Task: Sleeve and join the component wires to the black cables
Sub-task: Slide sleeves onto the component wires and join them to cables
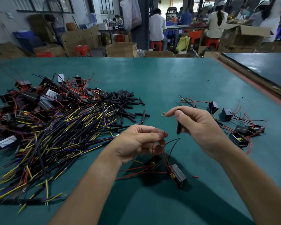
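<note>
Partly hidden by fingertips, the left hand [139, 142] has its grip pinched on red wires [165, 135] rising from two black components [178, 175] on the desk [169, 78]. The right hand [199, 127] grip is clamped on one black sleeve [178, 129]. The black cables [55, 135] lie heaped to the left, too tangled to count.

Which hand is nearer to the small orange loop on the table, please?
Right. The right hand has its forefinger tip just beside the orange loop; the left hand is farther, toward the person.
</note>
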The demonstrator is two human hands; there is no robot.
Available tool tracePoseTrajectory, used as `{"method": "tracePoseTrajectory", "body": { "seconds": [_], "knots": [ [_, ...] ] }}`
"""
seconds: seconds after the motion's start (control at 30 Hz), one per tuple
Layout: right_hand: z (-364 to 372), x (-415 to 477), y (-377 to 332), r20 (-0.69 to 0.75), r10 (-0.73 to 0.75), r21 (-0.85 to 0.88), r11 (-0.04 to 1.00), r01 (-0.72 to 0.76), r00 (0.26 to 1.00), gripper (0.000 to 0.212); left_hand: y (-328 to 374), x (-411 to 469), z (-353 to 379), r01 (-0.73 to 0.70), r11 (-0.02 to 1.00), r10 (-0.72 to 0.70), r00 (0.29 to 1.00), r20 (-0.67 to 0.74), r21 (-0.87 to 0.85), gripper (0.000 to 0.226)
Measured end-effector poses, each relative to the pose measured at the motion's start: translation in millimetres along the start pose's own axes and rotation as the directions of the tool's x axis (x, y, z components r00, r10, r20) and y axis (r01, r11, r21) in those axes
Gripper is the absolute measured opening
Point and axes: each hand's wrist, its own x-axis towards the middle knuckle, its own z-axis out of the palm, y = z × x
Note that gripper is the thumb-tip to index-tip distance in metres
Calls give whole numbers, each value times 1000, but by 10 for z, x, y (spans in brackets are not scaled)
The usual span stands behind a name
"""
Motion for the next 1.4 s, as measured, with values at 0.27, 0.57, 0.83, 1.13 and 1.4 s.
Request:
{"method": "tracePoseTrajectory", "body": {
  "seconds": [0.27,0.57,0.83,1.13,1.4],
  "knots": [
    [45,5,10,-56,16,76,997,-11,998,28,5,-5,20,-25,1000,25,1000,-4,17,15],
    [50,-6,-24,-70,-2,102,995,9,998,23,12,-16,23,-21,1000,21,1000,-8,18,14],
    [58,-14,-12,6,-27,31,999,27,1000,24,11,-11,22,-20,999,21,1000,-16,30,15],
    [17,-10,-3,38,26,3,1000,-26,999,23,-17,2,33,-73,990,77,997,-27,120,5],
    [23,-8,-8,9,50,-20,999,-50,999,25,-93,13,108,-210,908,251,965,-70,361,12]
  ]
}}
